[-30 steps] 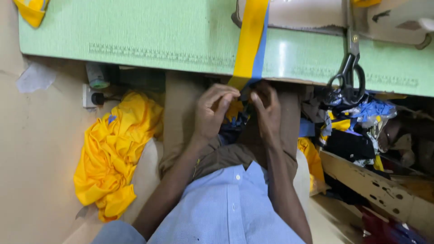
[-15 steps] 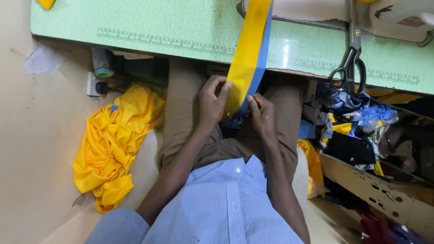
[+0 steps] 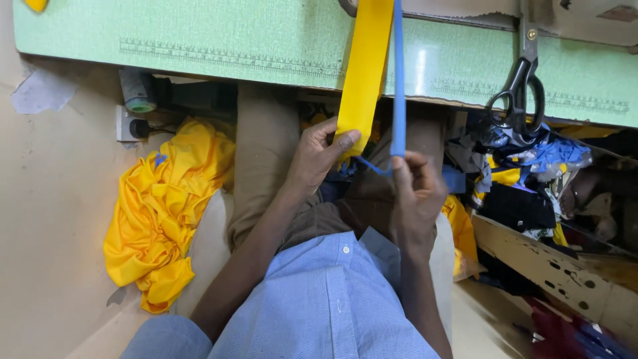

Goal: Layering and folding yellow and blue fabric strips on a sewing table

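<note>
A long yellow fabric strip (image 3: 364,66) hangs down from the green table top (image 3: 232,40) over my lap. My left hand (image 3: 318,156) pinches its lower end between thumb and fingers. A narrow blue strip (image 3: 399,86) runs down beside the yellow one. My right hand (image 3: 413,199) grips the blue strip at its bottom end, just right of the left hand. Both hands are over my brown trousers (image 3: 262,153), below the table's front edge.
Black scissors (image 3: 520,100) hang at the table edge on the right. A heap of yellow cloth (image 3: 163,206) lies on the floor at left, by a wall socket (image 3: 129,125). Mixed fabric scraps (image 3: 531,166) and a wooden crate (image 3: 551,266) crowd the right side.
My hands have come out from under the table edge toward me, drawing the strips down. The two strips have separated, yellow in the left hand, blue in the right.
</note>
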